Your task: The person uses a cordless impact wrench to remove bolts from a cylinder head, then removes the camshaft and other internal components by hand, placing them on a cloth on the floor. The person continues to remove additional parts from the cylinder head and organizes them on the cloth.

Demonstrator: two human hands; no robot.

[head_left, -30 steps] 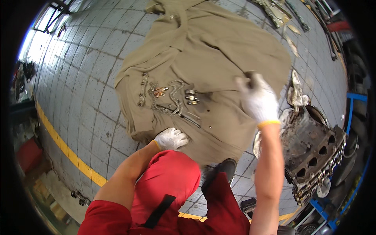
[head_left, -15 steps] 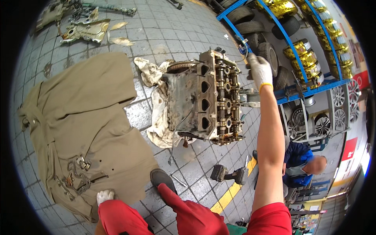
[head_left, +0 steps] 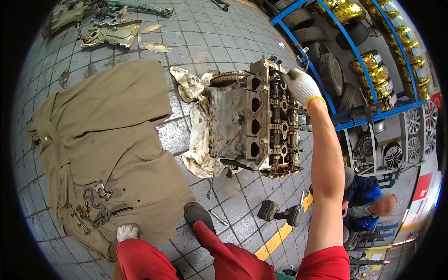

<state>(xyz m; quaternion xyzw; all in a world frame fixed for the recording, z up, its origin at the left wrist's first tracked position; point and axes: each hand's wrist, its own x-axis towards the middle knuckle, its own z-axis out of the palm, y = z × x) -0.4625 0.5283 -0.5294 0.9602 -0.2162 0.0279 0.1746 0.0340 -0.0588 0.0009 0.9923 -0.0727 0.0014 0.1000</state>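
Observation:
An engine cylinder head and block (head_left: 231,121) lies on the floor ahead of me, two camshafts (head_left: 283,126) exposed along its right side. My right hand (head_left: 302,85), in a white glove with a yellow cuff, is over the far end of the camshafts. Its fingers are curled down towards them; whatever is in them, if anything, is hidden. Low on the left, beside my knee, my left hand (head_left: 127,232), also gloved, is at the edge of the khaki cloth (head_left: 107,126). How far its fingers are bent does not show. A timing chain (head_left: 95,205) with small metal parts lies on that cloth.
A cordless impact wrench (head_left: 282,213) lies near a yellow floor line. White rags (head_left: 198,135) sit under the engine. A metal cover (head_left: 112,35) lies far left. At right stand a blue tyre rack (head_left: 368,114) and a seated person (head_left: 361,200).
My right hand has moved left, from beyond the engine's right side to over the camshafts' far end. The view has shifted slightly. My left hand stays by the cloth.

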